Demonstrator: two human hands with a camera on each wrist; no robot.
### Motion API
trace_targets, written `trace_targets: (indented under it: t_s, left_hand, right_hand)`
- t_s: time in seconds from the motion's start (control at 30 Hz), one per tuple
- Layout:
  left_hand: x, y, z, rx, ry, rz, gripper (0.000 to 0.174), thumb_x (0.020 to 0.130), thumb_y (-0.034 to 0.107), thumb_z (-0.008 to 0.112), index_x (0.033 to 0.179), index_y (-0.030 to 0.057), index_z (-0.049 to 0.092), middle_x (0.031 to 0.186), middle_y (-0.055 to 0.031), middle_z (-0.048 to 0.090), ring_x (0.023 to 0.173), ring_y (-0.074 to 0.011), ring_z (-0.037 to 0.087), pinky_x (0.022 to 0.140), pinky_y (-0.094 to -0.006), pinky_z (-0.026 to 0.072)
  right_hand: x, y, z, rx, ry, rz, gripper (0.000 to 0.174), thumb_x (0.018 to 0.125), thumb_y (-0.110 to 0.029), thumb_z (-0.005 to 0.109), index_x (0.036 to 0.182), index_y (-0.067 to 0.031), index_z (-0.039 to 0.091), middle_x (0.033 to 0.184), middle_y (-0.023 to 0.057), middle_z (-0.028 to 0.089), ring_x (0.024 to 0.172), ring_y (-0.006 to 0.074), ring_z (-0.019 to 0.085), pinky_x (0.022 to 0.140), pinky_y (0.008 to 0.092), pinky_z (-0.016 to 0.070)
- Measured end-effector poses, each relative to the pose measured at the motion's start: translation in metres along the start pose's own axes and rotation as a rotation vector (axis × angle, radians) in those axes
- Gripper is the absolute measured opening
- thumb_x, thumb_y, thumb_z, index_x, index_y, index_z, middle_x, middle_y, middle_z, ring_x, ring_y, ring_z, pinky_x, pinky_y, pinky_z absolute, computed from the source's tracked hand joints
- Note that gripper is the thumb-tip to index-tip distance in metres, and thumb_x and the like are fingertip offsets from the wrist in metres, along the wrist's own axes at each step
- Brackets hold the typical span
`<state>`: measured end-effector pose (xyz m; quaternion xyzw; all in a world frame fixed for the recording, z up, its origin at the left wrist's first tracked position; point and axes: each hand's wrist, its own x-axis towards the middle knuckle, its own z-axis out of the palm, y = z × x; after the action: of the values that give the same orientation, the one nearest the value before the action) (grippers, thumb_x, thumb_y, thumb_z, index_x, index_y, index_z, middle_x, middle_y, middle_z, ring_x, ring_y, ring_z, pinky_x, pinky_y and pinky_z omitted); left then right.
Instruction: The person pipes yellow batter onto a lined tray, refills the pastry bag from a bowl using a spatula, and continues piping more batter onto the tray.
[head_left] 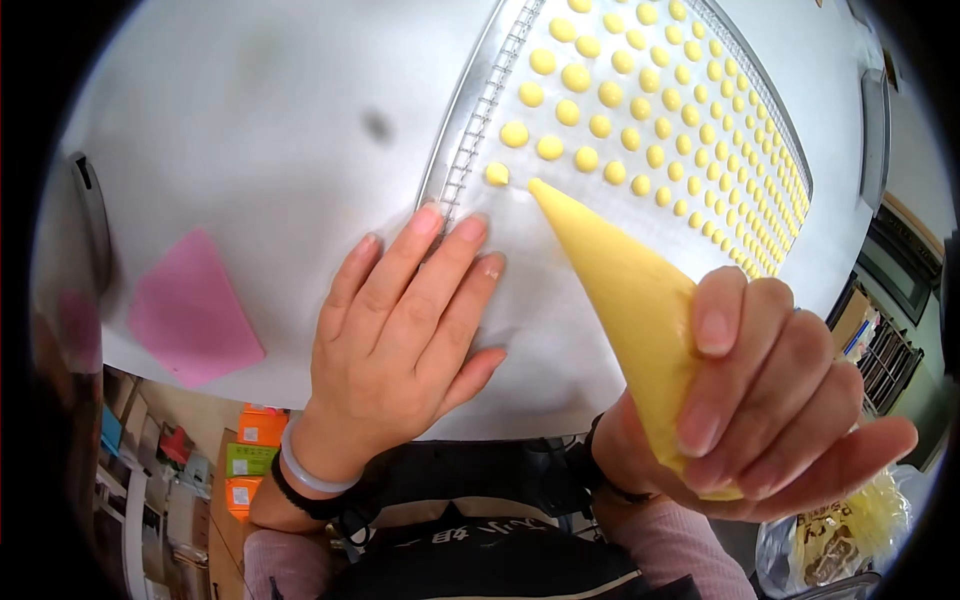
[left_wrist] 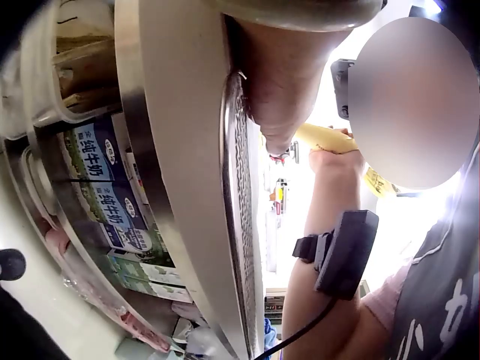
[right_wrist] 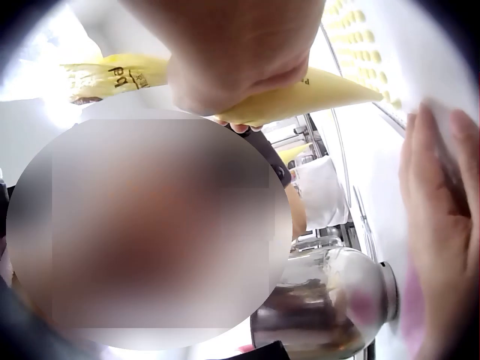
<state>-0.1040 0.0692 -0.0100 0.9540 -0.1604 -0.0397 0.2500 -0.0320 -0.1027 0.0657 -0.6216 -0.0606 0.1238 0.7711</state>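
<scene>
Rear of piping bag [head_left: 620, 290] inside right hand [head_left: 770, 400] grip

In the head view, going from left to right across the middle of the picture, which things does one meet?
Pink sheet → left hand, lying flat → yellow piping bag → right hand, gripping the bag.

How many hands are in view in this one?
2. The left hand lies flat on the white baking paper; the right hand grips the yellow cone-shaped piping bag. None seems hidden.
</scene>
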Motion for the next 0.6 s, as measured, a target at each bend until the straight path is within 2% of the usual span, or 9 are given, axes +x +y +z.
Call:
trace_targets:
  t_s: [0.07,0.17,0.47,0.53,0.6]
  left_hand:
    - [0.0,0.001,0.0,0.0,-0.008,0.001,0.044,0.078,0.034,0.056,0.109,0.0025,0.056,0.121,-0.0148,0.05,0.117,-0.0329,0.041,0.096,-0.0432,0.029]
    - [0.0,0.0,0.0,-0.002,-0.01,-0.007,0.046,0.077,0.035,0.057,0.11,0.0028,0.056,0.121,-0.0147,0.05,0.117,-0.0328,0.041,0.095,-0.0436,0.0295]
    - [-0.002,0.002,0.001,0.001,-0.006,-0.001,0.047,0.075,0.034,0.059,0.11,0.0026,0.055,0.122,-0.0152,0.049,0.117,-0.0342,0.041,0.094,-0.0446,0.0306]
    - [-0.001,0.004,0.002,-0.007,0.021,-0.061,0.039,0.079,0.033,0.054,0.109,0.0077,0.058,0.121,-0.008,0.052,0.116,-0.0258,0.045,0.099,-0.0401,0.028]
    - [-0.001,0.004,0.003,0.0,0.028,-0.053,0.04,0.079,0.033,0.054,0.109,0.0076,0.057,0.121,-0.0083,0.052,0.116,-0.0261,0.045,0.099,-0.0402,0.0279]
  right_hand:
    - [0.014,0.009,-0.001,0.09,-0.209,-0.018,0.058,0.094,-0.043,0.02,0.05,-0.0133,0.042,0.051,0.0026,0.045,0.057,0.0151,0.049,0.078,0.0328,0.0375]
    - [0.012,0.018,0.005,0.126,-0.11,-0.075,0.058,0.094,-0.043,0.02,0.049,-0.0136,0.041,0.051,0.0025,0.045,0.056,0.0149,0.048,0.078,0.0324,0.0376]
    - [0.006,0.0,-0.011,0.029,-0.159,-0.024,0.058,0.094,-0.042,0.019,0.053,-0.0128,0.048,0.051,0.0015,0.047,0.054,0.0154,0.049,0.079,0.0329,0.0385]
    - [0.006,0.007,-0.012,0.042,-0.157,-0.031,0.058,0.094,-0.041,0.019,0.052,-0.0129,0.048,0.051,0.0019,0.047,0.054,0.0157,0.049,0.079,0.033,0.0385]
    - [0.005,0.011,-0.011,0.006,-0.095,-0.049,0.057,0.094,-0.041,0.02,0.052,-0.0133,0.046,0.051,0.0019,0.047,0.054,0.015,0.049,0.077,0.0328,0.0389]
